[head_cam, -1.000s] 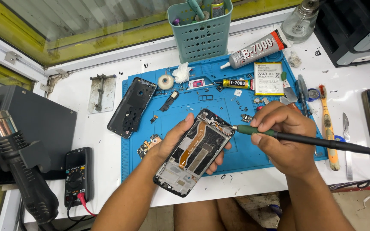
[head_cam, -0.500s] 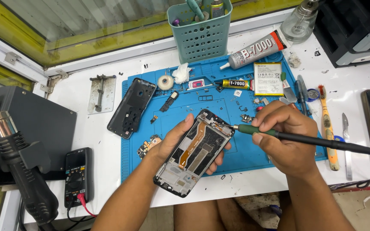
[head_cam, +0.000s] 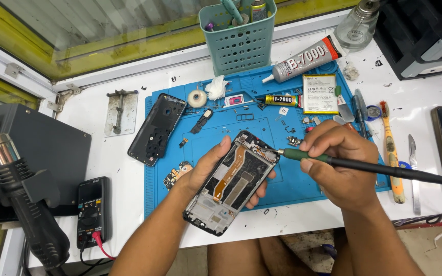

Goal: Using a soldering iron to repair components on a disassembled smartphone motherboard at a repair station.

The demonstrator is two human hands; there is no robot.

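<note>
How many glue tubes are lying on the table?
2. A big grey glue tube lies at the blue mat's top edge; a small yellow-and-black tube lies just below it. The basket may hide more.

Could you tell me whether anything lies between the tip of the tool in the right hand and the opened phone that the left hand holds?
Nothing visible does. The right hand holds the green-handled tool with its tip already at the top right edge of the opened phone, which the left hand cradles above the blue mat.
</note>
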